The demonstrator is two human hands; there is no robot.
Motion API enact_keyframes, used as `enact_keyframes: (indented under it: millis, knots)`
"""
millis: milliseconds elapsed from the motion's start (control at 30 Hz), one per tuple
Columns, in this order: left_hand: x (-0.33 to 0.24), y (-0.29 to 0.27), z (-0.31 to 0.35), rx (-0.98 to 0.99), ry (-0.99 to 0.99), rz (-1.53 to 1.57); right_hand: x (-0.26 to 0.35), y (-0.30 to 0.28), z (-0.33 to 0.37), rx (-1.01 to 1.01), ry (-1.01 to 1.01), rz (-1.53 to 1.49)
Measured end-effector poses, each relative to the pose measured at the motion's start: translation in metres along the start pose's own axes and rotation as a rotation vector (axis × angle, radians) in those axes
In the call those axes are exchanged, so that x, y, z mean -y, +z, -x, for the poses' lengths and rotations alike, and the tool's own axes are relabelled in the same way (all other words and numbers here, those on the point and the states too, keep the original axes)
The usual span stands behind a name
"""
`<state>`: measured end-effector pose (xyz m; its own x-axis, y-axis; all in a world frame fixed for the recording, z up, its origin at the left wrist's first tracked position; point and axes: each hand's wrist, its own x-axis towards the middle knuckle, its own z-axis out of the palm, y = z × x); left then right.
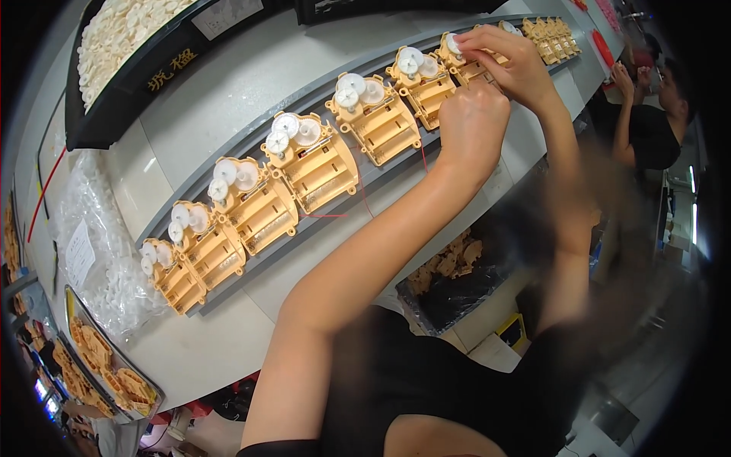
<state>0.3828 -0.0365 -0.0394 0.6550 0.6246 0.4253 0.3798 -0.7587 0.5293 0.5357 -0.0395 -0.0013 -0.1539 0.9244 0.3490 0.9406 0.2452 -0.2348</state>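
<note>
A row of tan plastic battery housings [327,174] lies along a long grey rail [263,263] on the table, most with white gears [279,131] at their upper ends. My right hand [512,62] reaches over a housing toward the far right, its fingertips bunched on a white gear [454,43]. Just below it, my left hand [474,126] is curled into a fist with its back to me, beside that housing. Its fingertips, and whatever they hold, are hidden. Thin red wires [324,215] trail from some housings.
A black bin [137,103] of small white parts stands at the back left. Below it lies a clear plastic bag [99,251] of white pieces. Trays [114,358] of tan parts sit at lower left. A lined box [442,301] is under my arms. A co-worker [655,122] sits at right.
</note>
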Motion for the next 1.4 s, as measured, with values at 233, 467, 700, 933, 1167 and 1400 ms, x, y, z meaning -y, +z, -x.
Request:
enact_keyframes:
  millis: [233,467,700,933,1167,1400]
  knots:
    - [0.002,0.003,0.000,-0.038,0.021,-0.077,0.020,-0.022,-0.035,0.153,-0.007,0.030]
    - [-0.001,0.001,-0.002,-0.055,0.036,-0.064,0.006,-0.041,-0.050,0.395,-0.056,0.141]
    - [0.003,-0.027,-0.020,-0.093,-0.283,0.891,0.045,-0.055,-0.004,-0.227,0.131,-0.052]
    - [0.011,-0.035,-0.025,0.254,-0.959,2.474,0.086,-0.044,0.032,-0.334,0.103,0.082]
    - [0.004,-0.028,-0.022,0.340,-0.662,2.399,0.093,-0.041,0.034,-0.258,0.127,0.082]
    - [0.004,-0.022,-0.021,0.324,-0.652,2.278,0.087,-0.041,0.040,-0.150,0.361,-0.197]
